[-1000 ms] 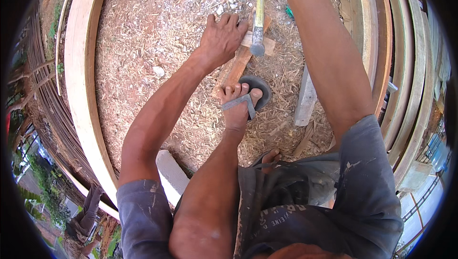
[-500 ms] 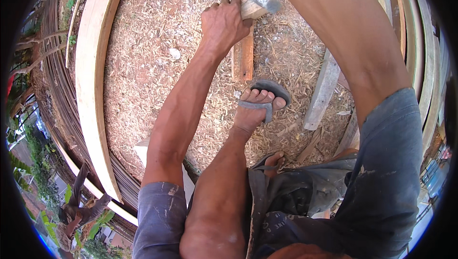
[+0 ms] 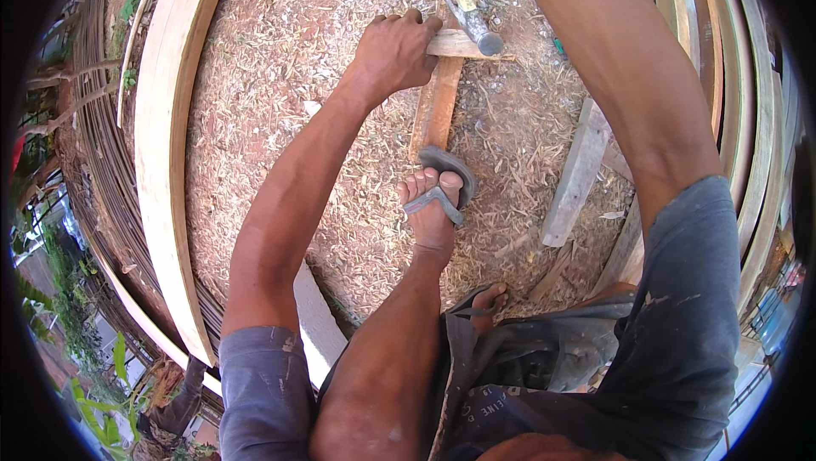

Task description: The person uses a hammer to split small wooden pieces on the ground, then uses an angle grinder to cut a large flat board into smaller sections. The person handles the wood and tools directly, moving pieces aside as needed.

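My left hand (image 3: 398, 55) is closed around a short piece of wood (image 3: 450, 43), whose pale end sticks out to the right past my fingers. That piece lies across a longer reddish-brown wooden strip (image 3: 438, 102) on the ground. A claw hammer (image 3: 481, 32) with a yellowish handle hangs down from the top edge, its metal face at the short piece's right end; I cannot tell if they touch. My right forearm crosses the upper right and leaves the picture at the top, so my right hand is out of sight.
Wood shavings cover the ground (image 3: 272, 130). A sandalled foot (image 3: 435, 202) stands by the strip's near end. To the right lies a grey wooden offcut (image 3: 578, 174), with long boards (image 3: 729, 79) beyond it. A long pale beam (image 3: 163, 138) and thin rods (image 3: 93, 155) run along the left.
The hammer head has shifted slightly down. The short wood piece now lies more level, and my left hand has moved a little left. The sandalled foot has moved left, nearer the strip's end.
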A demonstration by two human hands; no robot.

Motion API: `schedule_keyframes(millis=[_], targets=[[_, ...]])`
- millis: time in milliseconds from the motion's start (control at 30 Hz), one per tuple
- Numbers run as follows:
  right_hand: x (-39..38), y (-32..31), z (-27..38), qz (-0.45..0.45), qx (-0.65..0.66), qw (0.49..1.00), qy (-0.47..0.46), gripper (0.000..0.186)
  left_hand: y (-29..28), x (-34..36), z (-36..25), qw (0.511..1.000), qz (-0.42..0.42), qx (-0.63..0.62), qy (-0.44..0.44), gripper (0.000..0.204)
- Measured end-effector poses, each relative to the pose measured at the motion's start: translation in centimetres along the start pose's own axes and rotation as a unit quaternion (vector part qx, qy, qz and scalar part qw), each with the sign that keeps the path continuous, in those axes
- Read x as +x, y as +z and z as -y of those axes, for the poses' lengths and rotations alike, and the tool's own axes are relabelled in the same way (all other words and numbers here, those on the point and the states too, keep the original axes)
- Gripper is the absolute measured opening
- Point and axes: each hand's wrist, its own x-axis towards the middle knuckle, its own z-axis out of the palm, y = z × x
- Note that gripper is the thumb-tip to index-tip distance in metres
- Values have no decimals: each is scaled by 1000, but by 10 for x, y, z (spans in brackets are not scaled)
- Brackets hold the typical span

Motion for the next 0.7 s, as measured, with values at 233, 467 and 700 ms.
schedule_keyframes(millis=[233, 467, 700], targets=[[13, 5, -15, 8, -38, 991, 130, 62, -6, 15, 19, 998, -38, -7, 58, 41], [21, -1, -36, 41, 140, 967, 207, 57, 0, 25, 16, 988, 60, -145, 15, 44], [26, -5, -42, 63, 131, 960, 240, 54, 23, 57, 40, 912, -41, -392, -116, 38]])
